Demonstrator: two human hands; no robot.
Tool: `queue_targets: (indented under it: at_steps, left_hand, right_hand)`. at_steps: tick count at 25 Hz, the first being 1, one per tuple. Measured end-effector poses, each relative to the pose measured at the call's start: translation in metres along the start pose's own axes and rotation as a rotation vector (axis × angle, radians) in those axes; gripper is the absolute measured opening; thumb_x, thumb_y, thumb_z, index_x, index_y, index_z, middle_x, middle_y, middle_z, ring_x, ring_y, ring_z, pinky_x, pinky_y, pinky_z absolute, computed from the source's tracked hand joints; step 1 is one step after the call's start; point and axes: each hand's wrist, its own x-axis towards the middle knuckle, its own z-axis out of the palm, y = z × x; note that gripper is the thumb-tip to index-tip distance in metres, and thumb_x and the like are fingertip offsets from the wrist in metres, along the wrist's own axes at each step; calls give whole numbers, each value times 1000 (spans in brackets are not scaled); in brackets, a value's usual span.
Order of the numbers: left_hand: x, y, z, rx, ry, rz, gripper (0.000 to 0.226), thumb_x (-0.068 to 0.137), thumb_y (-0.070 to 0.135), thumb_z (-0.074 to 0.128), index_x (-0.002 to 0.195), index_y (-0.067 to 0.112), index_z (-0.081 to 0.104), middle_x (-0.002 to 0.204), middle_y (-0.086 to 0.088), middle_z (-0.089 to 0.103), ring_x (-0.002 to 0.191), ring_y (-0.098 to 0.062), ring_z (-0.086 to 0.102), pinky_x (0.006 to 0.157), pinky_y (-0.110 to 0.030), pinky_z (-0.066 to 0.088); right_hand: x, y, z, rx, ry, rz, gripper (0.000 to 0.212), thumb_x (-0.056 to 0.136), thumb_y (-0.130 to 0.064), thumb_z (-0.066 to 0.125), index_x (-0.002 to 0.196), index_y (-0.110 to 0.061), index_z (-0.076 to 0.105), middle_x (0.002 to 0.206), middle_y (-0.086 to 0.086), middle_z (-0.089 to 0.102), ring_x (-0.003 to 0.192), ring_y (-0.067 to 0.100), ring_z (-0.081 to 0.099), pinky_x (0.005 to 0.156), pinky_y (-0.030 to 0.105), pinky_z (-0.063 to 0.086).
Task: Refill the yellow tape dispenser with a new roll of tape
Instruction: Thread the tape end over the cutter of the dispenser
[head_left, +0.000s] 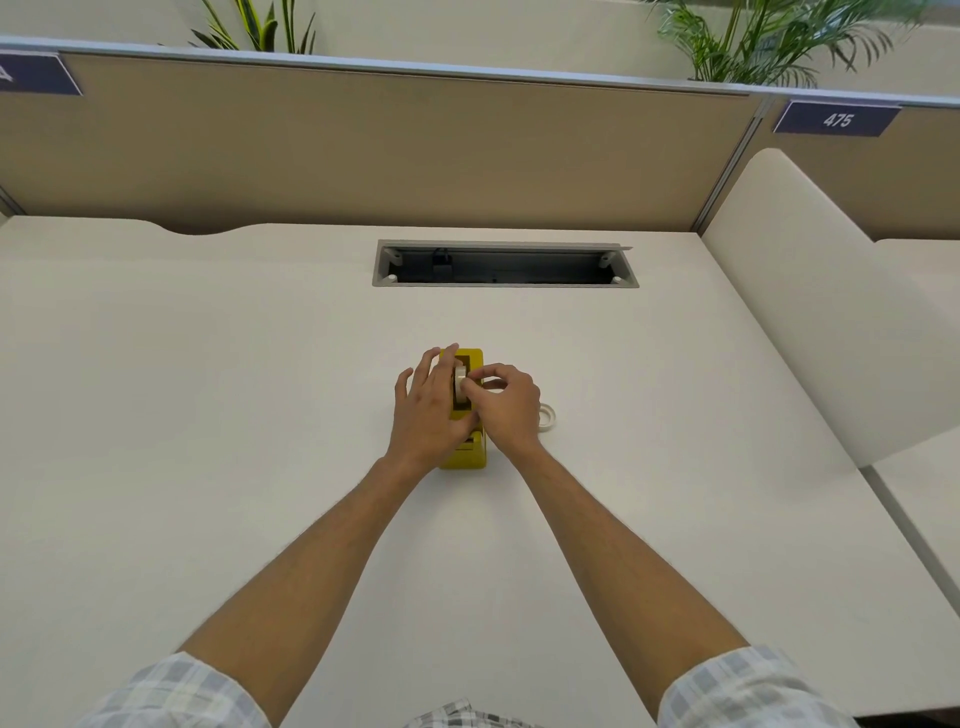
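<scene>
Right now the right hand (506, 402) is narrow, fingertips pinched on the tape roll (460, 383) that stands upright in the well of the yellow tape dispenser (466, 410). Looks like it is seating the roll or picking at the loose end; too small to tell which. The left hand (428, 402) lies flat, fingers straight and spread, pressed against the dispenser's left side and top. Judged purpose: bracing the body so it does not slide or tip while the other hand works the roll.

The dispenser sits mid-counter, long axis running away from the person, its near end partly hidden under both wrists, so I cannot see the cutter blade. Just right of the right hand, a second roll or ring of tape (546, 415) lies flat on the counter (208, 389), mostly hidden behind the hand. It may be the old core set aside, but I cannot confirm that.

Task seems well along: 1 roll already in the well, tape end probably not yet drawn to the cutter. Next move likely needs a fine pinch to lift the end and pull it toward the person.

Farther out: an open cable tray (505, 263) recessed in the counter, a tan partition (363, 150) behind, a sign reading 475 (837, 120), 2 plants (769, 41) above the partition.
</scene>
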Motion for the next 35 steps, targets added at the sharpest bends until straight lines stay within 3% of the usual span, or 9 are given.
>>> queue_targets:
  at_steps: [4, 9, 25, 35]
  left_hand:
    - [0, 0, 1, -13, -7, 3, 80, 84, 37, 68, 149, 16, 27, 155, -7, 33, 146, -25, 25, 118, -52, 18]
    - [-2, 3, 1, -62, 64, 62, 84, 80, 29, 75, 149, 16, 29, 149, -8, 44, 139, -26, 38, 115, -49, 30]
    - [0, -2, 2, 2, 19, 8, 73, 82, 42, 68, 144, 19, 36, 151, -4, 38, 140, -23, 34, 117, -48, 19]
    - [2, -1, 1, 18, -42, -24, 77, 82, 44, 67, 146, 19, 31, 153, -7, 33, 142, -25, 31, 118, -50, 14]
  right_hand:
    - [0, 0, 0, 7, -3, 3, 14, 74, -33, 73, 86, -26, 73, 91, -8, 73, 87, 10, 67, 80, 39, 58]
    - [0, 0, 0, 0, -5, 3, 18, 76, -33, 72, 90, -24, 74, 94, -6, 73, 89, 10, 67, 81, 40, 58]
    - [1, -1, 3, -13, 23, 8, 20, 78, -39, 71, 89, -23, 74, 91, -7, 73, 86, 9, 67, 78, 39, 59]
    - [1, 3, 1, -2, 0, -17, 16, 76, -38, 73, 87, -25, 73, 93, -8, 72, 89, 9, 67, 80, 39, 58]
